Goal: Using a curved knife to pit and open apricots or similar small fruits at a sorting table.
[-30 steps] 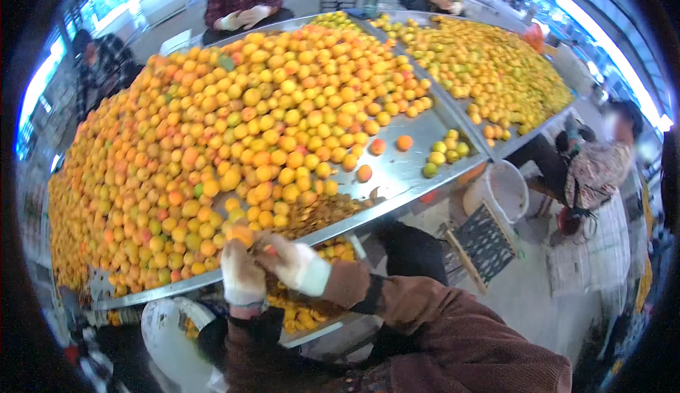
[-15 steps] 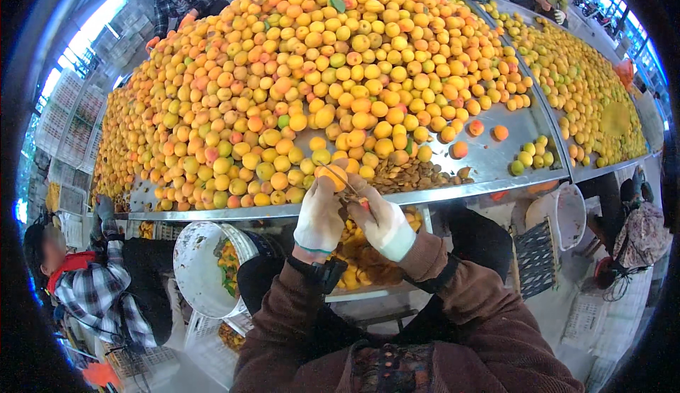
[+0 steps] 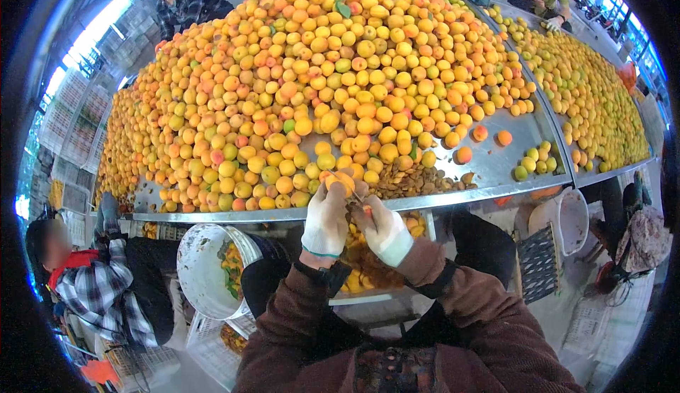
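Sheet metal makes up the broad bench (image 3: 506, 155), bare and shiny toward its near right corner. At the middle of the bench's near edge, the gloved left hand (image 3: 326, 221) has its grip closed on an orange fruit (image 3: 341, 182), held up just at the rim. Beside it, at the same edge of the bench, the gloved right hand (image 3: 386, 228) keeps its grip shut around a slim tool (image 3: 358, 197), pointed toward the fruit; its exact kind is too small to tell. Brown scraps (image 3: 418, 180) lie on the bench just past that edge, and behind them rises a wide heap of yellow and orange fruit (image 3: 304, 81). Below the bench's near edge sits a tray of yellow pieces (image 3: 368, 279), with a white bucket (image 3: 205, 272) to its left. Off the bench's near left corner, a person in a plaid shirt (image 3: 106, 279) sits.
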`<state>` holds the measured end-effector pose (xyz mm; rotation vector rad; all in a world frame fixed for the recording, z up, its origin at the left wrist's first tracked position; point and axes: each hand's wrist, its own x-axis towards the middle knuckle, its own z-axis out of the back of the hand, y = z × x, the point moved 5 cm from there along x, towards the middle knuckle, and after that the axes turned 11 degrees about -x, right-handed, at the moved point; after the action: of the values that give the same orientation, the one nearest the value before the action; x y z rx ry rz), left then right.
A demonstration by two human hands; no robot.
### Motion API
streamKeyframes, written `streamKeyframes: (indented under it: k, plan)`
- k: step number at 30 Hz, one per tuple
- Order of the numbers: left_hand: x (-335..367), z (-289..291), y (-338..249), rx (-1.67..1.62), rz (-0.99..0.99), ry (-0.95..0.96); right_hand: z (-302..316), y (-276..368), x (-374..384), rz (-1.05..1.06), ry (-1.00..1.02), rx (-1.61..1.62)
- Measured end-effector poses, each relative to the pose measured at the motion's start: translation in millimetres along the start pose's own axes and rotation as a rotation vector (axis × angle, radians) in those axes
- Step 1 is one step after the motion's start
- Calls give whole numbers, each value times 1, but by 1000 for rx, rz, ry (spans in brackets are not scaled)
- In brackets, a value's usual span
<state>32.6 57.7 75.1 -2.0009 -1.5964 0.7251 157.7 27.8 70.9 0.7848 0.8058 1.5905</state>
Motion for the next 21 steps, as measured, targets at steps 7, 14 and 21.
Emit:
streamKeyframes:
  k: [7, 14, 21]
  plan:
    - [9, 27, -12, 778, -257, 11, 1, 2, 5, 26, -41, -1]
    - [0, -10, -35, 501, -149, -62, 3, 6, 6, 53, -66, 8]
    - [-2, 7, -30, 452, -66, -9, -1, 14, 1, 114, -76, -64]
